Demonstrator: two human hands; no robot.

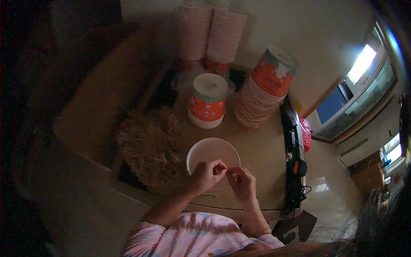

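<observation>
My left hand [208,174] and my right hand [242,183] meet above the near side of a white round paper tub [191,156]. Both are closed in a pinch, fingertips almost touching. Whatever lies between the fingers is too small and dark to make out. Just below my left hand, a short pale strand [209,194] shows near the table's front edge. To the left spreads a tangled heap of tan, stringy fibre [150,145]. Behind the white tub, a short stack of orange and green paper tubs [208,105] stands upside down.
A taller stack of paper tubs [267,85] leans at the back right. Two high stacks of paper tubs [195,34] rise against the wall. Along the table's right edge lie dark cables [303,188] and a black plug, with a red plastic item [305,135] beyond.
</observation>
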